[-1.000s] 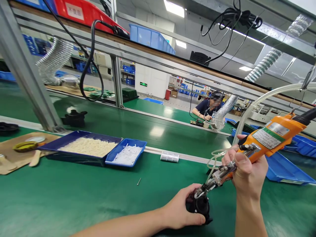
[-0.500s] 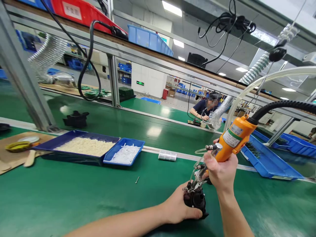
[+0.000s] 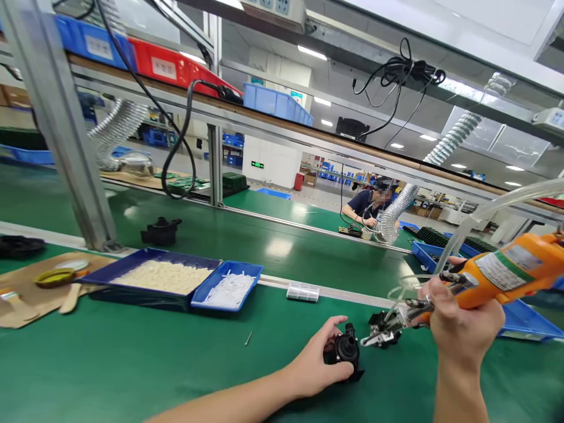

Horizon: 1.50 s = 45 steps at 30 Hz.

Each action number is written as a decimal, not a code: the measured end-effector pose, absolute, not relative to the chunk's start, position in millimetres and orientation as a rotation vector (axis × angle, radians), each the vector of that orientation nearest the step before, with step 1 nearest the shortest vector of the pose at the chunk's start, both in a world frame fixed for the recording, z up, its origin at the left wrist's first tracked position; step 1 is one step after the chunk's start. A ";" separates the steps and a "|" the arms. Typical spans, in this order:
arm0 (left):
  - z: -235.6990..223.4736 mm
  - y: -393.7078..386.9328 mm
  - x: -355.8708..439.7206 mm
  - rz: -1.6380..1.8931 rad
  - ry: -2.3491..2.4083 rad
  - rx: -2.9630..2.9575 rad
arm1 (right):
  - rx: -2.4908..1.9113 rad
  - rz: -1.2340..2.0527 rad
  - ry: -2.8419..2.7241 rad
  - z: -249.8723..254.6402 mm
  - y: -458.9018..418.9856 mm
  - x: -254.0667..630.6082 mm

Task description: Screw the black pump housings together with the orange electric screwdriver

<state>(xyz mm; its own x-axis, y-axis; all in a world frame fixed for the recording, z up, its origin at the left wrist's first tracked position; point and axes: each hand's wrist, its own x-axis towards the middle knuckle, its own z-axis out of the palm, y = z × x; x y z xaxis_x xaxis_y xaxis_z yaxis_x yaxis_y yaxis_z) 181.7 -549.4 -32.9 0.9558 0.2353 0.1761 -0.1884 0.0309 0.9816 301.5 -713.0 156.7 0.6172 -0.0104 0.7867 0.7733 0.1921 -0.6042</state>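
Observation:
My left hand (image 3: 311, 364) curls around a black plastic pump-like part (image 3: 347, 349) with a round spout, standing on the green worktop. In my right hand (image 3: 462, 329) is an orange electric screwdriver (image 3: 506, 273), its body tilted and its metal nose pointing left. The nose's jaw tip (image 3: 372, 339) is just right of the held part, apart from it. Behind the nose sits a second black part (image 3: 378, 320), partly hidden by it. A lone screw (image 3: 249, 338) lies on the worktop to the left of my left hand.
Left of centre stand a dark blue tray (image 3: 145, 298) of cream-coloured pieces and a blue tray (image 3: 259, 271) of white strips. A clear plastic box (image 3: 303, 292) lies by the rail. Another black part (image 3: 161, 231) sits farther back. A person (image 3: 365, 205) works across the bench.
The screwdriver has lifted off the black part and swung right, now lying closer to level. My left hand still holds the part. The view has shifted, and the second black part now shows.

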 end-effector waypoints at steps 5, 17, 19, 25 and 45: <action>-35.4 -545.3 184.2 0.302 -0.004 1.502 | -1.258 -0.430 -0.826 154.7 -709.3 302.4; -49.8 -543.2 185.6 0.236 -0.025 1.441 | -1.248 -0.351 -0.855 146.4 -695.4 297.4; -49.9 -543.1 185.6 0.229 -0.033 1.432 | -1.262 -0.362 -0.859 144.9 -694.8 298.7; -46.4 -541.5 186.2 0.227 -0.040 1.445 | -1.284 -0.344 -0.848 144.0 -691.7 298.9; -35.9 -543.3 188.1 0.218 -0.004 1.411 | -1.339 -0.357 -0.828 149.2 -665.6 259.0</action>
<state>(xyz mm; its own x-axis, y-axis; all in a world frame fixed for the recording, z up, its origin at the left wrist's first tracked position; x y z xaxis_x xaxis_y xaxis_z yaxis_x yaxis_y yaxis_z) 188.1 -543.3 -35.9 0.9801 0.1483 0.1322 -0.1534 0.1422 0.9779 259.0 -665.6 149.2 0.6745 0.2228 0.7038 0.6650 0.2306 -0.7103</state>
